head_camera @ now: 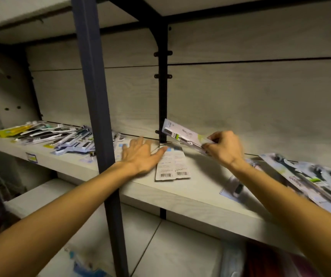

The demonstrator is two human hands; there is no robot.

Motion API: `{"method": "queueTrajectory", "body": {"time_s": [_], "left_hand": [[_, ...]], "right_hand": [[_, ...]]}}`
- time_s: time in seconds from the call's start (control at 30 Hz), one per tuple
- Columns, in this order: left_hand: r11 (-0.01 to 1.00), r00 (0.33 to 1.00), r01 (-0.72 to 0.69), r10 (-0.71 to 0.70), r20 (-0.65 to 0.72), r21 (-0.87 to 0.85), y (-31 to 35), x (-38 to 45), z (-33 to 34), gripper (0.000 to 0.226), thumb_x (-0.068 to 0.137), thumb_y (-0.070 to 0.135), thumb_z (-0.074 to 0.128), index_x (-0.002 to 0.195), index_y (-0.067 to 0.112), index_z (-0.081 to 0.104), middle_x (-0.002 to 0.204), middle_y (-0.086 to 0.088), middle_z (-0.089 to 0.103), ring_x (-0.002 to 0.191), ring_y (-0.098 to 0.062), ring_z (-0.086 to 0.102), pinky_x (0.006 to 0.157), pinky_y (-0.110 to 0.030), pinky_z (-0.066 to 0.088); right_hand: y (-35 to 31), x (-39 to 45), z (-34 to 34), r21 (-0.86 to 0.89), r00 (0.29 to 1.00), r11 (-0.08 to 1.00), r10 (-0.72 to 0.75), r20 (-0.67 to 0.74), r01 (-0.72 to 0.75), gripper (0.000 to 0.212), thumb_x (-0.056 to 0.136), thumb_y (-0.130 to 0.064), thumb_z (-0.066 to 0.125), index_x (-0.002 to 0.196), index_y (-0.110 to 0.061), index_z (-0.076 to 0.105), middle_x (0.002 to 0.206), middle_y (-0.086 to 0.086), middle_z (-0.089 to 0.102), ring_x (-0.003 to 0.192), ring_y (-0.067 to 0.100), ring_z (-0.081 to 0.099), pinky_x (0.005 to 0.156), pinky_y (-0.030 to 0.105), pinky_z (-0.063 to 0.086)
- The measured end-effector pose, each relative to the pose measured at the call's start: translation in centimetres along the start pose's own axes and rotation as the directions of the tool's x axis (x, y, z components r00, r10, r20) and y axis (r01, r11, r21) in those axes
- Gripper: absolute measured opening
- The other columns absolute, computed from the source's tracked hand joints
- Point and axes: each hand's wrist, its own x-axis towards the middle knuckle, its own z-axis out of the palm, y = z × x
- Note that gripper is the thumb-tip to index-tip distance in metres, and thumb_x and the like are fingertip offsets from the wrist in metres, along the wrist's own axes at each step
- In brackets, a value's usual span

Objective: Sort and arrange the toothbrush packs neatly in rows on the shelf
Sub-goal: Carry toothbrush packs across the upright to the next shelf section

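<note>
Head view of a pale wood-grain shelf (pixel 180 198) crossed in front by a dark metal upright (pixel 98 116). The left hand (pixel 140 154) lies flat, fingers straight and spread, on face-down toothbrush packs (pixel 170 164) whose barcoded backs show near the shelf's front edge. The right hand (pixel 225 148) pinches one toothbrush pack (pixel 184 134) by its near end between curled fingers and thumb, holding it tilted above the shelf, printed face up, its far end close to the black rear bracket (pixel 162 86). A loose heap of packs (pixel 60 136) lies at the left of the shelf, behind the upright. Further overlapping packs (pixel 310 176) lie at the right, beside the right forearm; their edges are blurred.
</note>
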Motion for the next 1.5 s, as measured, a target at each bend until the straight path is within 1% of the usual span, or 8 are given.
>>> {"method": "queueTrajectory", "body": {"time_s": [0.13, 0.33, 0.53, 0.73, 1.03, 1.23, 1.37, 1.5], "left_hand": [[0.984, 0.956, 0.174, -0.178, 0.234, 0.037, -1.8, 0.3, 0.8, 0.099, 0.083, 0.089, 0.018, 0.151, 0.021, 0.038, 0.163, -0.011, 0.026, 0.145, -0.038, 0.030, 0.114, -0.059, 0.026], [0.990, 0.990, -0.019, 0.038, 0.134, -0.141, -0.5, -0.2, 1.0, 0.072, 0.090, 0.073, 0.045, 0.140, 0.022, 0.049, 0.140, -0.002, 0.057, 0.123, -0.026, 0.055, 0.090, -0.038, 0.045], [0.943, 0.995, -0.103, 0.103, -0.018, -0.316, 1.1, -0.4, 1.0, 0.061, 0.091, 0.062, 0.056, 0.138, 0.023, 0.052, 0.140, 0.000, 0.058, 0.127, -0.021, 0.053, 0.099, -0.038, 0.045], [0.957, 0.970, 0.094, -0.027, 0.240, -0.273, 2.4, -0.1, 0.8, 0.108, 0.062, 0.097, 0.048, 0.140, 0.023, 0.047, 0.139, 0.002, 0.055, 0.113, -0.022, 0.053, 0.083, -0.035, 0.039], [0.843, 0.974, 0.186, -0.089, 0.210, -0.506, 3.2, 0.0, 0.9, 0.101, 0.068, 0.053, 0.083, 0.150, 0.022, 0.033, 0.135, -0.001, 0.056, 0.119, -0.022, 0.056, 0.094, -0.030, 0.046], [0.669, 0.974, 0.219, -0.110, 0.197, -0.710, 3.0, 0.5, 0.5, 0.057, 0.060, 0.038, 0.095, 0.103, 0.027, 0.059, 0.098, 0.007, 0.069, 0.089, -0.014, 0.070, 0.087, -0.036, 0.058], [0.596, 0.976, 0.216, -0.134, 0.169, -0.774, 2.5, 0.7, 0.3, 0.047, 0.076, 0.022, 0.086, 0.118, 0.016, 0.064, 0.104, -0.004, 0.071, 0.095, -0.022, 0.071, 0.090, -0.038, 0.057], [0.503, 0.989, 0.149, -0.060, 0.138, -0.851, 2.4, 0.3, -1.3, 0.024, 0.095, 0.027, 0.067, 0.113, 0.011, 0.070, 0.110, -0.008, 0.073, 0.103, -0.024, 0.068, 0.091, -0.036, 0.055]], "right_hand": [[-0.2, -0.5, 0.6, 0.105, 0.998, 0.993, 0.060, -0.013, -0.058, 0.005, 0.072, -0.026, 0.074, 0.075, -0.023, 0.072, 0.078, 0.003, 0.074, 0.080, 0.027, 0.069, 0.072, 0.039, 0.057], [-0.3, -0.4, 1.7, 0.309, 0.985, 0.935, 0.158, 0.070, -0.172, 0.010, 0.072, -0.023, 0.076, 0.080, -0.017, 0.076, 0.080, 0.009, 0.075, 0.086, 0.035, 0.072, 0.081, 0.051, 0.059], [0.3, -0.5, 2.7, 0.339, 0.978, 0.917, 0.192, 0.080, -0.208, 0.010, 0.074, -0.024, 0.075, 0.081, -0.017, 0.074, 0.080, 0.006, 0.076, 0.085, 0.033, 0.072, 0.080, 0.053, 0.059], [0.8, -0.5, 3.1, 0.373, 0.971, 0.897, 0.231, 0.061, -0.237, 0.006, 0.075, -0.027, 0.074, 0.074, -0.022, 0.070, 0.074, 0.000, 0.075, 0.075, 0.030, 0.072, 0.074, 0.052, 0.060], [1.3, -0.2, 2.8, 0.434, 0.956, 0.853, 0.282, 0.079, -0.288, 0.010, 0.075, -0.027, 0.078, 0.072, -0.023, 0.069, 0.069, -0.006, 0.072, 0.075, 0.022, 0.072, 0.078, 0.047, 0.061], [1.4, -0.3, 2.0, 0.470, 0.940, 0.821, 0.335, 0.064, -0.324, 0.013, 0.073, -0.024, 0.078, 0.066, -0.023, 0.068, 0.062, -0.011, 0.068, 0.072, 0.019, 0.070, 0.079, 0.044, 0.061], [1.7, -0.2, 1.8, 0.499, 0.932, 0.795, 0.353, 0.081, -0.345, 0.011, 0.075, -0.023, 0.078, 0.071, -0.022, 0.068, 0.072, -0.004, 0.071, 0.077, 0.024, 0.072, 0.080, 0.045, 0.060], [1.2, -0.4, 2.0, 0.604, 0.915, 0.698, 0.371, 0.155, -0.386, 0.006, 0.079, -0.018, 0.077, 0.080, -0.015, 0.072, 0.070, 0.003, 0.070, 0.058, 0.026, 0.066, 0.066, 0.048, 0.062]]}}
